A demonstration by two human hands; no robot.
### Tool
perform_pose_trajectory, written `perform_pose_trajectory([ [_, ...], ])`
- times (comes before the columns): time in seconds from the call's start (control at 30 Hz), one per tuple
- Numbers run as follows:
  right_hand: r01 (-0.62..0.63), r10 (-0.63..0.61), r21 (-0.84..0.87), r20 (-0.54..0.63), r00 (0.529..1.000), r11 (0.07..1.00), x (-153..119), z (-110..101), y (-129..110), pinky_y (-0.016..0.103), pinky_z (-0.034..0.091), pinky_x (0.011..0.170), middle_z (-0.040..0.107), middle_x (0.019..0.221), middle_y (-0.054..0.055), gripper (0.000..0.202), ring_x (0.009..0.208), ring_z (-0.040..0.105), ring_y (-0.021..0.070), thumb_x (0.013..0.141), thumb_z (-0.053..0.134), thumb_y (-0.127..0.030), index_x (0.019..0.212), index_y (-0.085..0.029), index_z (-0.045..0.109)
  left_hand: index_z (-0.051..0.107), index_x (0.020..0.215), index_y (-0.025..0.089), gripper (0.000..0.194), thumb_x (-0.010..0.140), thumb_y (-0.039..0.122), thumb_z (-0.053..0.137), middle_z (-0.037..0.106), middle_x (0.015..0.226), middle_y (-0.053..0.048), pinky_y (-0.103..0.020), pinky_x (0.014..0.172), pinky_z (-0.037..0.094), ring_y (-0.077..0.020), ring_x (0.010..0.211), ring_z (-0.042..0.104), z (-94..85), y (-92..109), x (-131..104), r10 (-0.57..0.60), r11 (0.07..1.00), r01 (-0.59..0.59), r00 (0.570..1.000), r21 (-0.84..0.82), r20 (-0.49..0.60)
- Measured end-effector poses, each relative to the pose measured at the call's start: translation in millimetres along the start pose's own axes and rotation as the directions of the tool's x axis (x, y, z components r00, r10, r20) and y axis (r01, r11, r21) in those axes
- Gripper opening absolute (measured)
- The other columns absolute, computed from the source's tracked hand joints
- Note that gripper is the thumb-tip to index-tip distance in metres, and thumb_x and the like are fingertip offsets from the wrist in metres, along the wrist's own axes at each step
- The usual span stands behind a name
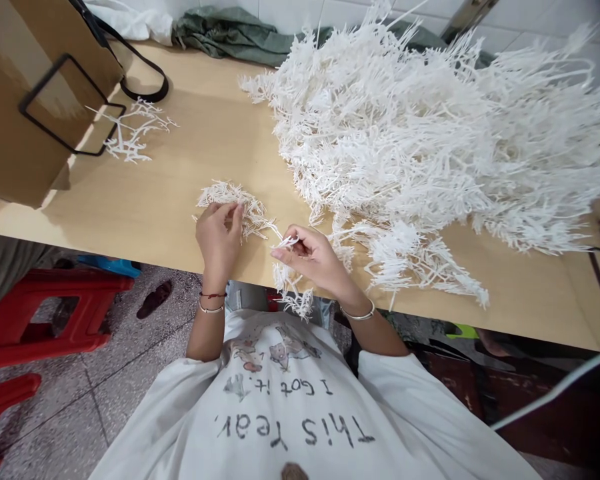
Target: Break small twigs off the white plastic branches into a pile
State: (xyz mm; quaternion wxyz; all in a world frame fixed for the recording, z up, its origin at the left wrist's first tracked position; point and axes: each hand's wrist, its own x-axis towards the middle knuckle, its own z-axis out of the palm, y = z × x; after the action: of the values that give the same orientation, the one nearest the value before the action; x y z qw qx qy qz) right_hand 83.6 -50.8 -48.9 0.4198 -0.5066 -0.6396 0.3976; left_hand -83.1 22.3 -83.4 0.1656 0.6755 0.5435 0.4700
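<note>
Nearest is a white shirt [290, 400] with words and little animal pictures on it, and two bare arms reach out from it over the near edge of a light brown table [220, 120]. The right hand [313, 259] has its thumb and fingers clamped on a white sprig [286, 243], right above the near part of the table. Under this hand, some white twig ends [298, 301] hang down past the near edge. A shiny bangle [359, 313] is around the right wrist. The left hand [220, 233] is just to the left, with the tips of its thumb and pointing finger close together by a fluffy white tuft [250, 212], but I cannot tell if they hold any of it. A thin stem goes from that tuft toward the right hand, and I cannot tell if it is all one piece. The left wrist has a dark string band [213, 295] and a pale bangle [211, 308]. Down on the left, a red stool [50, 313] and a dark shoe [155, 299] are on the speckled floor [125, 353]. On the right of the table is a huge heap of white twigs [405, 147], and it goes from near to far. On the far left, a small bunch of twigs [135, 137] lies beside a brown box [10, 167], near a black strap [153, 95]. At the far side, a white cloth [140, 23] and a dark green cloth [230, 30] lie by the white tiled wall [290, 13]
</note>
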Motion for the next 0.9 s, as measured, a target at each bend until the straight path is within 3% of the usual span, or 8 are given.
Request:
perform_pose_trajectory([
  [0.13,0.001,-0.008,-0.100,-0.067,0.998,0.995,0,1,0,0.023,0.023,0.052,0.026,0.060,-0.007,0.034,0.053,0.025,0.0070,0.074,0.069,-0.039,0.069,-0.019,0.042,0.070,0.095,0.022,0.025,0.088,0.036,0.050,0.063,0.090,-0.006,-0.032,0.080,0.042,-0.0173,0.087,0.055,-9.8,19,-2,0.048,0.993,-0.051,0.998,-0.106,-0.030],
  [0.2,0.024,-0.038,-0.161,-0.086,0.996,0.987,1,3,1,0.023,0.024,0.052,0.029,0.061,-0.007,0.032,0.054,0.026,0.0072,0.075,0.069,-0.036,0.071,-0.019,0.042,0.071,0.089,0.022,0.021,0.084,0.036,0.057,0.063,0.087,-0.005,-0.031,0.079,0.043,-0.0166,0.086,0.056,-17.2,33,-5,0.127,0.976,-0.107,0.987,-0.188,0.096],
  [0.3,0.095,-0.122,-0.245,-0.096,0.988,0.965,1,3,1,0.024,0.026,0.054,0.034,0.064,-0.006,0.026,0.055,0.030,0.0079,0.079,0.065,-0.029,0.074,-0.019,0.042,0.072,0.089,0.023,0.019,0.076,0.035,0.067,0.066,0.087,-0.004,-0.031,0.078,0.044,-0.0163,0.084,0.058,-24.9,46,-10,0.247,0.947,-0.160,0.917,-0.280,0.313],
  [0.4,0.131,-0.162,-0.287,-0.087,0.983,0.949,0,2,-1,0.024,0.028,0.058,0.036,0.066,-0.005,0.025,0.059,0.034,0.0092,0.079,0.064,-0.027,0.074,-0.019,0.041,0.073,0.090,0.022,0.017,0.078,0.032,0.065,0.068,0.081,-0.004,-0.029,0.070,0.045,-0.0144,0.077,0.058,-26.4,47,-12,0.235,0.933,-0.105,0.902,-0.344,0.363],
  [0.5,0.143,-0.142,-0.211,0.016,0.990,0.967,-2,-3,-4,0.024,0.031,0.059,0.038,0.068,-0.004,0.019,0.061,0.037,0.0095,0.085,0.057,-0.030,0.077,-0.019,0.044,0.073,0.084,0.020,0.016,0.078,0.032,0.065,0.067,0.077,-0.004,-0.026,0.062,0.043,-0.0130,0.070,0.056,-26.2,42,-13,0.185,0.921,-0.035,0.916,-0.389,0.356],
  [0.63,0.135,-0.123,-0.123,0.101,0.987,0.983,-5,-8,-6,0.023,0.034,0.061,0.045,0.074,-0.002,0.010,0.065,0.043,0.0092,0.092,0.045,-0.026,0.085,-0.018,0.047,0.069,0.079,0.018,0.016,0.078,0.034,0.064,0.067,0.077,-0.004,-0.027,0.067,0.044,-0.0135,0.073,0.057,-28.3,42,-14,0.173,0.926,-0.013,0.903,-0.377,0.394],
  [0.8,0.121,-0.118,-0.083,0.042,0.992,0.989,-7,-9,0,0.022,0.032,0.055,0.044,0.068,-0.003,0.013,0.059,0.039,0.0080,0.088,0.054,-0.029,0.082,-0.017,0.052,0.068,0.075,0.019,0.019,0.073,0.038,0.069,0.067,0.080,-0.005,-0.031,0.074,0.045,-0.0165,0.078,0.059,-30.6,43,-17,0.197,0.924,0.005,0.850,-0.382,0.489],
  [0.9,0.060,-0.055,-0.041,0.096,0.994,0.997,-8,-11,0,0.021,0.029,0.051,0.044,0.065,-0.004,0.015,0.056,0.036,0.0069,0.085,0.059,-0.031,0.080,-0.017,0.055,0.066,0.072,0.018,0.020,0.076,0.038,0.066,0.065,0.077,-0.004,-0.030,0.072,0.045,-0.0150,0.074,0.058,-32.3,40,-16,0.223,0.883,0.094,0.778,-0.459,0.588],
])
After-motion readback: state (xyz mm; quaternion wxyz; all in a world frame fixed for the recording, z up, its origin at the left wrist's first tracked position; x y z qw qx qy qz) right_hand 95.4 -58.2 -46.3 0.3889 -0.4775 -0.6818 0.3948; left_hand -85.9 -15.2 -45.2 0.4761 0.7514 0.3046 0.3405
